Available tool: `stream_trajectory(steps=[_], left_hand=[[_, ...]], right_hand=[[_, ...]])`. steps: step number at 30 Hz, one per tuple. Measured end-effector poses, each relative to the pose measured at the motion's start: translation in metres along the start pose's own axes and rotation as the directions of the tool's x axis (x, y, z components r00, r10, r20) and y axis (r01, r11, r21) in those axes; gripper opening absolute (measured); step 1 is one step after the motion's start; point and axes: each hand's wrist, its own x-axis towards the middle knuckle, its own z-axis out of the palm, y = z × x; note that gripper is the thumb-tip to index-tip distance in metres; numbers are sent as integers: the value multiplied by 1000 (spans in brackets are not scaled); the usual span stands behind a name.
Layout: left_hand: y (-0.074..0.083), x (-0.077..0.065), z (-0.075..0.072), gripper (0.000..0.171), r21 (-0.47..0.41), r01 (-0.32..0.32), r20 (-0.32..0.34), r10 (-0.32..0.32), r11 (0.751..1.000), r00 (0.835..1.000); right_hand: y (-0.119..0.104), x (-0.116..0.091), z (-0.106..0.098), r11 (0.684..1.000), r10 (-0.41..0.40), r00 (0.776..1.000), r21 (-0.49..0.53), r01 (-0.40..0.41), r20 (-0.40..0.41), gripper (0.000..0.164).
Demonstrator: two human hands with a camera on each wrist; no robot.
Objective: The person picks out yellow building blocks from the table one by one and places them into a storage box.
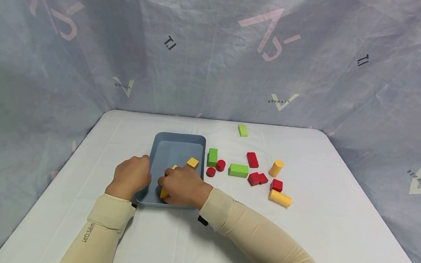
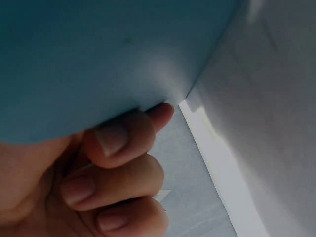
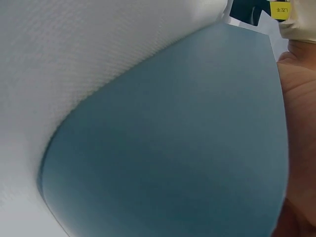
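Note:
A blue-grey tray (image 1: 180, 138) lies on the white table, left of the middle. My left hand (image 1: 131, 177) grips its left rim; in the left wrist view the curled fingers (image 2: 116, 180) sit against the tray's outer wall (image 2: 98, 59). Reaching over the near right side, my right hand (image 1: 184, 186) is down inside the tray, its fingers curled around a yellow block (image 1: 164, 193), partly hidden. Another yellow block (image 1: 192, 163) stands just beyond that hand, and the top of one more (image 1: 174, 167) peeks out behind the fingers. The right wrist view mostly holds the tray's outside wall (image 3: 168, 133).
Right of the tray lie green blocks (image 1: 212, 157), red round pieces (image 1: 220, 165), several red blocks (image 1: 252, 160) and yellow cylinders (image 1: 276, 168). A light green block (image 1: 243, 130) is near the far edge. A printed grey curtain (image 1: 207, 66) hangs behind the table (image 1: 336, 222).

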Motion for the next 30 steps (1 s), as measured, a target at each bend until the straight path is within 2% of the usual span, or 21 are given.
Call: stream_trajectory(steps=[10,15,23,30], left_hand=[[0,0,-1,11,-13,-12,-11,12,1000,1000],[0,-1,0,10,-13,-20,-15,19,1000,1000],[-1,-2,-1,11,-11,-5,5,5,1000,1000],[0,-2,-1,9,-7,-22,-15,22,1000,1000]], right_hand=[[1,-2,-3,1000,-19,1000,-19,19,1,29],[4,-6,-8,999,-42,999,17,42,-33,27],[5,-11,-14,998,-48,999,39,48,-10,29],[10,-18,-18,995,-74,997,74,74,-11,28]])
